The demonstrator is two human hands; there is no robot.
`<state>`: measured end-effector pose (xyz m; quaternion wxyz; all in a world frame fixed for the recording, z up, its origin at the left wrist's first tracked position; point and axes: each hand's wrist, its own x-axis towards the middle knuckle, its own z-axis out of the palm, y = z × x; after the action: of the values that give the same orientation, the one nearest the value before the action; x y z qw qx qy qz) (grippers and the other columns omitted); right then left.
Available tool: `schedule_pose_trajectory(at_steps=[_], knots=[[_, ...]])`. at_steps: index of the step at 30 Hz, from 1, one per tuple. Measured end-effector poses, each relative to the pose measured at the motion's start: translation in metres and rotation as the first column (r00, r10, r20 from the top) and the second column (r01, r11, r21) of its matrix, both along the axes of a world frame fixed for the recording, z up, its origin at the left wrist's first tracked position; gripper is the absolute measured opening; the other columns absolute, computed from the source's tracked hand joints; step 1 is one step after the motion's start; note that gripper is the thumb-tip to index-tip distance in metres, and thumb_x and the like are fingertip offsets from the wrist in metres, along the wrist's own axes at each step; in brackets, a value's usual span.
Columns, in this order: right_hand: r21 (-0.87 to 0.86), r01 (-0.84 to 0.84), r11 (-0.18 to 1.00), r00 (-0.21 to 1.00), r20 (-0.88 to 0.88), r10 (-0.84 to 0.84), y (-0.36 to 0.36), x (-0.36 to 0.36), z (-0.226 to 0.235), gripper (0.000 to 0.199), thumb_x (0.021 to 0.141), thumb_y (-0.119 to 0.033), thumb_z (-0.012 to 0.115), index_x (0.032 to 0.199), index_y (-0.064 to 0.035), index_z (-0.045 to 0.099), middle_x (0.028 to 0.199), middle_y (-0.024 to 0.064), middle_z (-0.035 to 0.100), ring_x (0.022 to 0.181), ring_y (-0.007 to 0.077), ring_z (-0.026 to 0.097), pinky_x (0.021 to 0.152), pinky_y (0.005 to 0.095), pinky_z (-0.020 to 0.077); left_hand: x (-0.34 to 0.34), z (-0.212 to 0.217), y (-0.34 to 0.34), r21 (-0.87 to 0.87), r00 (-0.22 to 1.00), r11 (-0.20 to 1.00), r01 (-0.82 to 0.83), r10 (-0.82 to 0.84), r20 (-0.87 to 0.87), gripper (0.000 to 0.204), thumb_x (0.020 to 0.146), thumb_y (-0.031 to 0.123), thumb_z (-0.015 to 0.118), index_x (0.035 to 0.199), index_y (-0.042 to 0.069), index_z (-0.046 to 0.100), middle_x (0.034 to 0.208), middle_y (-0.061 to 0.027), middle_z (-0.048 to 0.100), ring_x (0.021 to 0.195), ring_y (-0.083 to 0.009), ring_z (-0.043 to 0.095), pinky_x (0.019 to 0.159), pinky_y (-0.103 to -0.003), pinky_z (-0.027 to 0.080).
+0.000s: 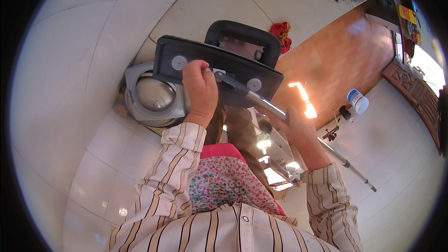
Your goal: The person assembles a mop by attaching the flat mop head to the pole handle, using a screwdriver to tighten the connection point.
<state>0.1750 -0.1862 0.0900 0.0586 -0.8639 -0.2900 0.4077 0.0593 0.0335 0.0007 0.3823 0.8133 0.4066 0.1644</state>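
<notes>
The left hand [200, 88] grips the black vacuum floor head [217, 67], lifted above the tiled floor [70, 88]; the right hand [298, 128] wraps the metal tube [267, 105]. Seating the joint probably needs a firm push.

Your left hand [200, 88] grips the floor head [217, 67], a wide, flat black nozzle turned underside up, showing two round grey wheels and a ribbed end at its left. It tilts down toward the right. From its middle a black neck joins the tube [268, 106], a shiny metal pipe slanting down to the right, where your right hand [301, 133] wraps around it.
</notes>
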Motion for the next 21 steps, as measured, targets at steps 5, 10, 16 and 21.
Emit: schedule_pose_trajectory(at_steps=[5,10,16,21], knots=[[-0.045,-0.030,0.999,1.000,-0.006,0.030,0.003,-0.011,0.013,0.032,0.077,-0.034,0.063,0.082,-0.0059,0.048,0.064,0.0112,0.058,0.059,0.0301,0.059,0.049,0.0395,0.0460,0.001,0.001,-0.003,-0.184,0.999,0.983,-0.023,0.029,0.025,0.011,0.079,0.006,0.048,0.089,0.001,0.050,0.088,-0.0136,0.051,0.085,-0.0300,0.046,0.077,-0.038,0.036],[-0.049,-0.046,0.998,0.999,-0.006,0.046,-0.002,-0.022,0.012,0.033,0.078,-0.034,0.062,0.082,-0.0049,0.046,0.069,0.0109,0.058,0.061,0.0301,0.060,0.051,0.0405,0.0468,0.001,-0.001,-0.007,-0.094,0.998,0.994,0.054,-0.055,-0.009,0.011,0.081,0.008,0.046,0.090,0.001,0.049,0.089,-0.0146,0.050,0.086,-0.0309,0.045,0.078,-0.038,0.035],[-0.047,-0.006,0.999,1.000,0.006,0.006,-0.005,-0.023,0.010,0.034,0.078,-0.034,0.062,0.081,-0.0042,0.045,0.069,0.0119,0.057,0.061,0.0310,0.059,0.051,0.0406,0.0464,0.004,-0.007,-0.007,-0.021,0.995,0.995,0.093,-0.094,-0.039,0.009,0.084,0.008,0.045,0.089,0.001,0.048,0.088,-0.0151,0.050,0.085,-0.0318,0.044,0.078,-0.039,0.035],[0.007,0.011,1.000,1.000,0.027,-0.011,-0.010,-0.025,0.006,0.034,0.077,-0.033,0.063,0.080,-0.0040,0.045,0.066,0.0131,0.056,0.059,0.0304,0.058,0.050,0.0393,0.0459,0.007,-0.009,-0.008,0.015,0.987,0.989,0.146,-0.145,-0.075,0.008,0.083,0.007,0.045,0.088,0.001,0.048,0.087,-0.0150,0.049,0.084,-0.0319,0.043,0.077,-0.040,0.034]])
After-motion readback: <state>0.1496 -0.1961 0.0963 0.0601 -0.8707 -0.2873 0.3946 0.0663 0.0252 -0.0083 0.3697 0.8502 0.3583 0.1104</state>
